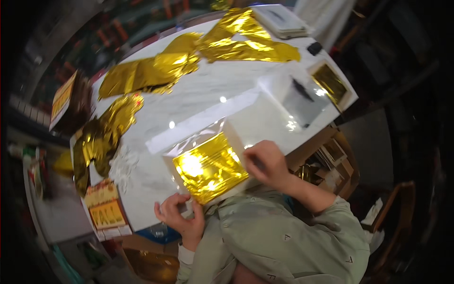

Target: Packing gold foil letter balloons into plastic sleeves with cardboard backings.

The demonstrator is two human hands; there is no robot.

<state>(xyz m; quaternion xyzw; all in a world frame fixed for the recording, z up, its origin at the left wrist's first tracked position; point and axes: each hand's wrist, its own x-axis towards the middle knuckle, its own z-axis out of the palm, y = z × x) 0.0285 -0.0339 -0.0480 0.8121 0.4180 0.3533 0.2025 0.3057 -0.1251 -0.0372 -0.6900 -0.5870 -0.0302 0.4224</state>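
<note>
"Head view: where is the packet (210, 168)?"

"Near the table's (203, 87) front edge, just ahead of the lap: gold foil in clear film, with glare over part of it."

"And the hands?"

"The left hand (182, 215) is at its lower left corner, fingers loosely bent; I cannot tell whether they pinch it. The right hand (267, 163) is curled beside the right edge, and its grip is hidden too."

"What lies around?"

"White strands (125, 165) to the left, clear bags (298, 102) to the right. Farther out, crumpled foil sheets (151, 71) cover much of the far and left sides. A white case (279, 21) sits at the far end, and a tray (328, 85) with gold in it at the right corner. Below that side, a carton (352, 173) holds packs."

"Any writing?"

"Orange cards (105, 210) at the near left corner carry bold capitals; another stack (71, 102) farther up is printed too, but blurred. Small single letters dot the pale green clothing (283, 222)."
</note>
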